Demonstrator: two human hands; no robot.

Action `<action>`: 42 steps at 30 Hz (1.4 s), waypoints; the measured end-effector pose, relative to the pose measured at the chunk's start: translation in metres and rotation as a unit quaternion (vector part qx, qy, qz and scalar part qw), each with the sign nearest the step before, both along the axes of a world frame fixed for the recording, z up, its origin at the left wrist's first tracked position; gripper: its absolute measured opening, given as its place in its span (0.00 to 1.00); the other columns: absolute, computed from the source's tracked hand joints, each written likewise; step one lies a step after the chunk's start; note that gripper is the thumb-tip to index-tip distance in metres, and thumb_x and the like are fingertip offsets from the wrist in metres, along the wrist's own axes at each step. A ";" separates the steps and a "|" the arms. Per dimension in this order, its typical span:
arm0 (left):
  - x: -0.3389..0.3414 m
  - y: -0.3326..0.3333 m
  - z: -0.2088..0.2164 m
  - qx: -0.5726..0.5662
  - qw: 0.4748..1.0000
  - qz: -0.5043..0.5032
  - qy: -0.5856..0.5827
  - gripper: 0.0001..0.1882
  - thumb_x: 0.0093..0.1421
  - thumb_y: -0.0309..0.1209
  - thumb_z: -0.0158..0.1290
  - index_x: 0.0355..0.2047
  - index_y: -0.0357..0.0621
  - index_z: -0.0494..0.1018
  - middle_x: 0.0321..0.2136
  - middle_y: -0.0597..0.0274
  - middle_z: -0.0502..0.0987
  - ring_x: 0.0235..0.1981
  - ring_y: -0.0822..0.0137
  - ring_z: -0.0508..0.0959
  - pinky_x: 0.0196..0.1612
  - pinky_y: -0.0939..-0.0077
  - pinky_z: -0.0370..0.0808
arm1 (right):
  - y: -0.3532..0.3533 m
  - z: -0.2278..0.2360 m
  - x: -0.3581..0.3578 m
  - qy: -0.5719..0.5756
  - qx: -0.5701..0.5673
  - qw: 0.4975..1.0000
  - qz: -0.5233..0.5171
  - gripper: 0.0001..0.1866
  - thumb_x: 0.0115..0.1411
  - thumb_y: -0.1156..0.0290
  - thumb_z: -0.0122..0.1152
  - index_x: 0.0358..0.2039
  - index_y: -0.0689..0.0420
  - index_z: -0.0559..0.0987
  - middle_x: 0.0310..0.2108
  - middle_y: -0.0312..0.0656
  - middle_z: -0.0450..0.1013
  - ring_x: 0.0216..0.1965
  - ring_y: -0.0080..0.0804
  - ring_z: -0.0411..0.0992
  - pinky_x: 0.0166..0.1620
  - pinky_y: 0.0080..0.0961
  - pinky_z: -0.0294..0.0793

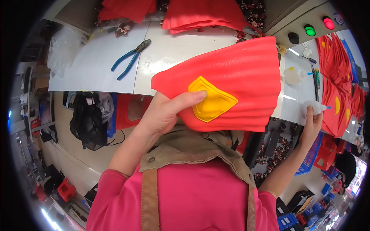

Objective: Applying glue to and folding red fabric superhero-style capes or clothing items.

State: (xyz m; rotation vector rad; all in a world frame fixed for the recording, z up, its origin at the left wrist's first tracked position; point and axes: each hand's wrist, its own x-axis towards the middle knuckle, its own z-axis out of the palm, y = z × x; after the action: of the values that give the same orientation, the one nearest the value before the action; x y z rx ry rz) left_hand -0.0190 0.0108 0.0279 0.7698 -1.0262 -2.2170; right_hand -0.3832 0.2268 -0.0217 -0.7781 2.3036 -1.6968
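Observation:
My left hand (169,109) grips a red molded cape (250,81) with wavy folds, holding it up over the table's front edge. Its thumb presses on the yellow diamond-shaped emblem (216,104) on the cape; the other fingers are hidden behind. Far to the right, my right hand (311,125) has its fingers closed on a small white squeeze bottle (314,107) with a blue nozzle. The bottle lies tipped, its nozzle pointing right. Beyond it is a second squeeze bottle (293,76), pale with a yellowish patch and a blue tip.
Blue-handled pliers (131,59) lie on the white table (96,73). More red capes (204,15) are stacked at the back. Others, some with yellow emblems, hang over the right side (334,92). Green (310,30) and red (328,22) lit buttons sit at upper right.

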 end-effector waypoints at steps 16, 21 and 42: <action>-0.001 -0.007 -0.017 0.057 0.998 0.009 0.028 0.24 0.54 0.21 0.56 0.52 0.37 0.66 0.45 0.58 0.75 0.47 0.66 0.75 0.52 0.70 0.72 | 0.004 -0.003 0.010 0.149 -0.009 0.979 -0.137 0.20 0.61 0.70 0.60 0.47 0.69 0.65 0.44 0.47 0.70 0.45 0.29 0.68 0.50 0.23 0.67; 0.007 -0.003 -0.028 0.070 0.996 0.055 0.032 0.28 0.54 0.19 0.53 0.56 0.37 0.62 0.50 0.56 0.71 0.52 0.62 0.72 0.56 0.66 0.69 | -0.032 0.027 0.084 0.207 -0.015 0.975 -0.084 0.17 0.61 0.78 0.53 0.50 0.64 0.65 0.47 0.44 0.67 0.50 0.30 0.66 0.53 0.25 0.65; 0.018 -0.008 -0.024 0.017 0.999 0.041 0.031 0.19 0.58 0.25 0.55 0.50 0.36 0.68 0.45 0.62 0.75 0.47 0.72 0.74 0.51 0.75 0.71 | -0.079 0.057 0.102 0.042 -0.051 0.993 0.099 0.18 0.61 0.77 0.47 0.52 0.66 0.66 0.46 0.50 0.71 0.48 0.35 0.70 0.52 0.28 0.67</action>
State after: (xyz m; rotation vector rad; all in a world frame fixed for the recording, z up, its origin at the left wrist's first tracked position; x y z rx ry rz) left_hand -0.0009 0.0026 0.0038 0.7391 -0.9128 -2.1799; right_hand -0.2816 0.1481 0.0358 -1.0793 2.1222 -1.7345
